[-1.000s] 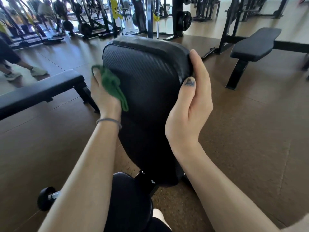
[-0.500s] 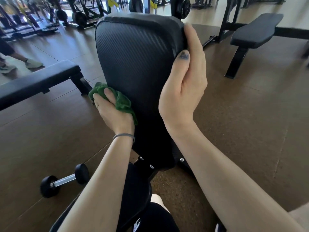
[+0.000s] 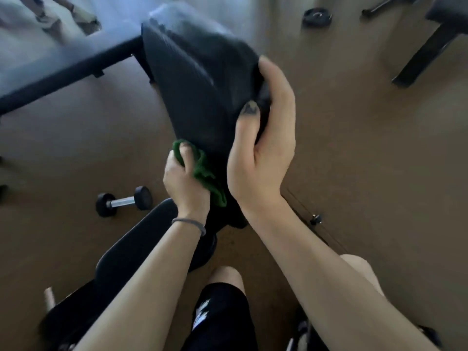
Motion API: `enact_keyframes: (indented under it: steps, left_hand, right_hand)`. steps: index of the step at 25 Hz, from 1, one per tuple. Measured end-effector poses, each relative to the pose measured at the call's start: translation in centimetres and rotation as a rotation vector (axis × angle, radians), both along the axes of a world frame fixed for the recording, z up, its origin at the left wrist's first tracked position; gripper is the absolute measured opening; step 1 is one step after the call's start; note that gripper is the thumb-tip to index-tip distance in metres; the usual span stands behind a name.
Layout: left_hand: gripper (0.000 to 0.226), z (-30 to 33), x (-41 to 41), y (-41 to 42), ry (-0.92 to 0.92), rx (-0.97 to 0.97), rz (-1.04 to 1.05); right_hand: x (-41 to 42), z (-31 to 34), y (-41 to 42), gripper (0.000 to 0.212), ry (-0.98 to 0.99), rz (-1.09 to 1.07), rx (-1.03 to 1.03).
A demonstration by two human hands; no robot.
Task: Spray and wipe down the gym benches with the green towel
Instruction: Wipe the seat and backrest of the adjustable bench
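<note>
Left hand (image 3: 186, 184) was closed in a fist around the green towel (image 3: 204, 173), pressing it against the lower left edge of the raised black backrest (image 3: 200, 79). The towel was bunched and creased, dark green, one fold poking above the knuckles and a longer fold hanging down past the heel of the hand toward the wrist. A grey hair tie (image 3: 188, 222) circled the left wrist.

Right hand (image 3: 262, 148) was clamped on the right edge of the backrest, thumb laid across the front face, fingers wrapped behind the pad. The thumbnail carried dark chipped polish.

The backrest was tilted up, its surface a ribbed, woven-looking black vinyl; the top part was motion-blurred. Below it the black seat pad (image 3: 141, 247) ran toward the person, partly under the left forearm.

On the brown floor (image 3: 367, 160), a dumbbell (image 3: 124, 200) lay left of the seat pad. A flat bench (image 3: 58, 69) stood at upper left, another bench (image 3: 438, 34) at upper right, a weight plate (image 3: 317, 17) near the top edge. The person's black shorts (image 3: 220, 320) showed at bottom centre.
</note>
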State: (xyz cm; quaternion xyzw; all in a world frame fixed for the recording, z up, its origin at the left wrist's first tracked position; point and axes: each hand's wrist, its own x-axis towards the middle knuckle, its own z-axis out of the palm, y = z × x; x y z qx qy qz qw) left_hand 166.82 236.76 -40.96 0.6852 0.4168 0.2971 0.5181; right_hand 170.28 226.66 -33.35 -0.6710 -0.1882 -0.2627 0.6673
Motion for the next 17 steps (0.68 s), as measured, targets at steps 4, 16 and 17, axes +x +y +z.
enact_keyframes:
  steps: [4, 16, 17]
  left_hand:
    - [0.039, 7.1, -2.5, -2.6, 0.128, -0.536, -0.101]
    - [0.065, 30.3, -1.8, -7.6, 0.649, -0.94, -0.746]
    - [0.07, 31.4, -0.8, -7.8, 0.683, -0.935, -0.789]
  right_hand:
    - [-0.4, 3.4, -3.2, 0.041, 0.368, 0.166, -0.188]
    - [2.5, 20.5, -13.5, 0.043, 1.48, 1.055, -0.329]
    - [3.0, 21.7, -14.6, 0.038, 1.482, 1.081, -0.316]
